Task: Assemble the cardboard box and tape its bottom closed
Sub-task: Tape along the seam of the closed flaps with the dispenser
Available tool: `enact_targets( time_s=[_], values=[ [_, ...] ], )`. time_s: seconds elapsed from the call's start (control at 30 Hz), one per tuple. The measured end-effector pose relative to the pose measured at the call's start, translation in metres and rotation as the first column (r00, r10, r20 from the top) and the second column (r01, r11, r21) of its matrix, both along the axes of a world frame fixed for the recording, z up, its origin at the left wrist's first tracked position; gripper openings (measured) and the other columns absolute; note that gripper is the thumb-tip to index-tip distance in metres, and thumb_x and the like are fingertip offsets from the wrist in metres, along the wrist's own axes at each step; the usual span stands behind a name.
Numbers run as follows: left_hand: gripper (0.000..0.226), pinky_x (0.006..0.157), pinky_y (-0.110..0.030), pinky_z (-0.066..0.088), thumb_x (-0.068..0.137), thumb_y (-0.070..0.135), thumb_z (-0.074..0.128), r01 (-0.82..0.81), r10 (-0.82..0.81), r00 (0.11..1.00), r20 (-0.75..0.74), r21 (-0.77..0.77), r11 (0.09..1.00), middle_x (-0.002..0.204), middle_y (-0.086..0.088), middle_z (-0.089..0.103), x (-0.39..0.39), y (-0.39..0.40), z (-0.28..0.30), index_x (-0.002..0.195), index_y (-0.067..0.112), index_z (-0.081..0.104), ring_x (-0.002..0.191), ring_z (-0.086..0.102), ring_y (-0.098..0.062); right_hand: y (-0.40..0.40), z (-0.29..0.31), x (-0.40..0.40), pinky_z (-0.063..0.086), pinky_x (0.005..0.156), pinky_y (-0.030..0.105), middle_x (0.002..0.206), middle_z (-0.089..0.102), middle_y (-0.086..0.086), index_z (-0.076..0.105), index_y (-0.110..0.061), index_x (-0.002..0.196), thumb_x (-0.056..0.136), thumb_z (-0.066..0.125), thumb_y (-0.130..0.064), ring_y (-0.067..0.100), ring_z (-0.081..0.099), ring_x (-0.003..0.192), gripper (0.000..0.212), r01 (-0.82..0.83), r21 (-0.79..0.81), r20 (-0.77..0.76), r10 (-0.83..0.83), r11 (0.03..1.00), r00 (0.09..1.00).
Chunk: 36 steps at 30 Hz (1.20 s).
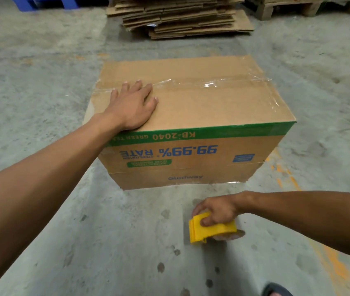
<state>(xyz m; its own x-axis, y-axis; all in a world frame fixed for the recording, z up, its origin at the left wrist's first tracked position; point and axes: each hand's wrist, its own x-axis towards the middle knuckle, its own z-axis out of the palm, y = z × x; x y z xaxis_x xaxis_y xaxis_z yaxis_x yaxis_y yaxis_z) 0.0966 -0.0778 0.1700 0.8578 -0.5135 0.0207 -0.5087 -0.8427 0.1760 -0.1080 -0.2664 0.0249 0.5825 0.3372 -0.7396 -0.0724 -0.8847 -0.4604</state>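
Even, soft overhead light, glare on the clear tape (212,84), wide-angle bowing at edges, slight softness overall.

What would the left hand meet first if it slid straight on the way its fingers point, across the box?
The left hand lies flat on the box, fingertips at the clear tape strip along the centre seam. It would cross that tape first, then the far flap; depth is hard to judge.

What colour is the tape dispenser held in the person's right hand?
Yellow. The tape dispenser, gripped by the right hand, shows clearly in the head view.
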Motion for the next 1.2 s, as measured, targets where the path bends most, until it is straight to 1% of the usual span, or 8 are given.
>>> enact_targets(
  time_s=[0.2,0.3,0.4,0.53,0.63,0.8,1.1,1.2],
  values=[
    [0.056,0.121,-0.047,0.002,0.1,0.045,0.038,0.001,-0.02,0.99,-0.141,-0.131,0.991,0.164,-0.003,0.013,0.005,0.009,0.006,0.152,0.029,0.027,0.151,0.005,-0.029,0.02,0.101,0.055,0.051,0.062,0.036,0.092,0.069,0.005,0.065,-0.029,0.126,0.093,0.064,-0.025,0.027,0.056,0.07,0.034,0.289,0.583,-0.157,-0.244,0.759,0.957],
    [0.05,0.121,-0.044,0.007,0.098,0.037,0.047,-0.02,-0.025,0.985,-0.173,-0.25,0.968,0.161,-0.007,0.022,0.005,0.013,0.011,0.146,0.027,0.041,0.15,0.012,-0.027,0.018,0.165,0.078,0.048,0.035,0.02,0.059,0.066,-0.003,0.059,-0.024,0.131,0.096,0.055,-0.016,0.012,0.052,0.035,0.036,0.286,0.73,-0.124,-0.291,0.621,0.949],
    [0.063,0.117,-0.043,0.025,0.08,0.048,0.054,0.079,-0.17,0.963,-0.21,-0.382,0.921,0.149,-0.015,0.044,0.0,0.02,0.023,0.134,0.016,0.056,0.143,0.034,-0.027,0.002,0.214,0.093,0.047,0.032,0.021,0.042,0.054,0.003,0.063,-0.029,0.128,0.089,0.06,-0.031,0.012,0.046,0.026,0.039,0.236,0.827,-0.025,-0.385,0.511,0.923],
    [0.033,0.085,-0.027,0.042,0.093,0.037,0.051,-0.042,-0.109,0.966,-0.233,-0.559,0.828,0.112,0.008,0.067,-0.012,0.01,0.048,0.109,0.015,0.07,0.107,0.059,-0.013,-0.029,0.239,0.104,0.04,0.034,0.02,0.037,0.038,0.002,0.067,-0.038,0.12,0.07,0.072,-0.055,0.01,0.037,0.023,0.053,0.265,0.912,-0.073,-0.512,0.313,0.856],
    [0.05,0.062,-0.027,0.039,0.097,0.053,0.041,-0.352,-0.099,0.825,-0.557,-0.643,0.68,0.09,0.003,0.073,-0.029,-0.008,0.08,0.096,0.013,0.072,0.08,0.063,-0.014,-0.044,0.241,0.103,0.036,0.034,0.019,0.035,0.038,0.001,0.073,-0.035,0.111,0.061,0.082,-0.057,0.01,0.036,0.021,0.056,0.321,0.934,-0.185,-0.551,0.16,0.814],
    [0.07,0.047,-0.024,0.024,0.081,0.077,0.043,-0.556,-0.401,0.416,-0.816,-0.577,0.598,0.068,-0.005,0.059,-0.064,-0.026,0.122,0.085,0.011,0.062,0.056,0.05,-0.017,-0.053,0.239,0.103,0.034,0.034,0.017,0.03,0.045,-0.004,0.078,-0.029,0.058,0.068,0.072,-0.061,0.005,0.042,0.021,0.034,0.302,0.94,-0.196,-0.475,0.159,0.858],
    [0.024,0.039,-0.017,0.029,0.087,0.035,0.064,-0.661,-0.478,0.287,-0.83,-0.533,0.529,0.071,-0.002,0.061,-0.075,-0.031,0.132,0.089,0.011,0.064,0.053,0.054,-0.012,-0.068,0.242,0.098,0.035,0.034,0.018,0.03,0.044,-0.004,0.075,-0.027,0.051,0.055,0.083,-0.063,0.004,0.04,0.02,0.037,0.305,0.938,-0.177,-0.529,0.165,0.83],
    [0.018,0.039,-0.016,0.03,0.087,0.029,0.063,-0.682,-0.469,0.259,-0.844,-0.504,0.53,0.074,-0.003,0.063,-0.074,-0.03,0.131,0.089,0.011,0.065,0.056,0.057,-0.013,-0.073,0.242,0.099,0.036,0.033,0.019,0.032,0.039,0.002,0.081,-0.026,0.086,0.053,0.087,-0.059,0.008,0.038,0.02,0.047,0.339,0.927,-0.191,-0.577,0.159,0.794]
  ],
)
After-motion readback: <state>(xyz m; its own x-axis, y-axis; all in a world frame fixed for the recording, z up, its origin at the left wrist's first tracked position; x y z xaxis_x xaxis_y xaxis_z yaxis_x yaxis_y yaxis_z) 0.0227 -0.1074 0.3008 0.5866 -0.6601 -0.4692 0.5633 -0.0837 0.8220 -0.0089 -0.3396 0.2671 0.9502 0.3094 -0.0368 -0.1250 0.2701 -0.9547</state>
